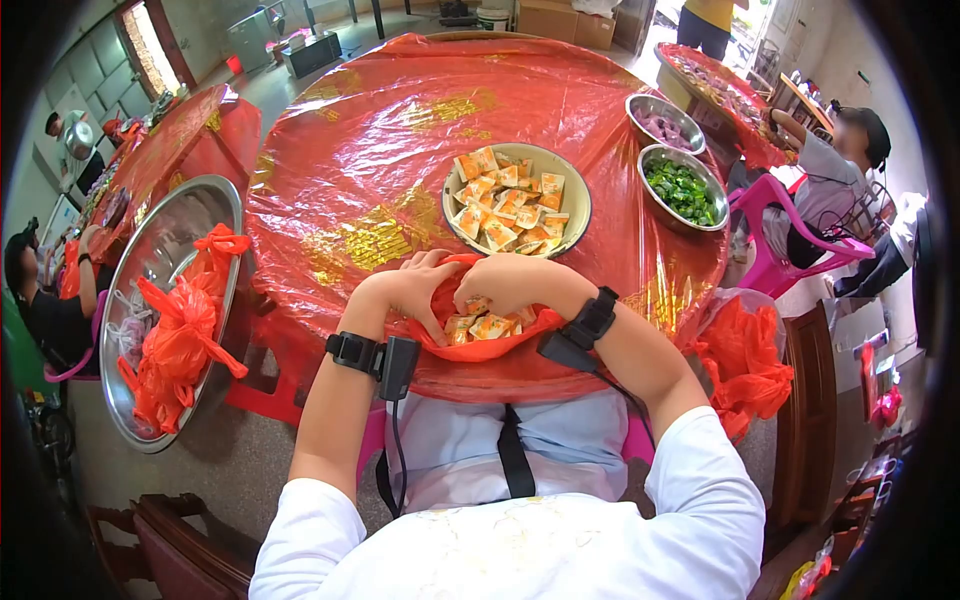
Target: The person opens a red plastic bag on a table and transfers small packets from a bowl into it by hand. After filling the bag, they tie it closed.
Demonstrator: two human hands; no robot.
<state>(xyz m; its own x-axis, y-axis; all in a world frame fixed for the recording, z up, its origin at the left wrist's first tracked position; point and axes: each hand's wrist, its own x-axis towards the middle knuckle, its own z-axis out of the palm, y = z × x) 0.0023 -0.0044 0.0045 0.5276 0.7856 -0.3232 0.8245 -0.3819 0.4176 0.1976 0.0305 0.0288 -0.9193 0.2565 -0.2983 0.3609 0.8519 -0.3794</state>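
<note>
A red plastic bag [475, 352] lies with its mouth spread at the table edge in front of me, holding several small orange-and-white packets [490, 327]. My left hand [415, 293] grips the bag's rim on the left, thumb inside and fingers along the edge. Curled into the mouth from the right is my right hand [520, 284], fingertips down by the packets; what they pinch, if anything, is hidden. Just beyond the bag stands a cream enamel bowl [581, 222], filled with more of the same packets [512, 200].
Red film covers the round table [370, 120]. Metal bowls of chopped greens [680, 190] and purplish pieces [662, 128] stand at right. A large metal basin [222, 200] with tied red bags [185, 325] is at left; another red bag [742, 360] hangs right. People sit nearby.
</note>
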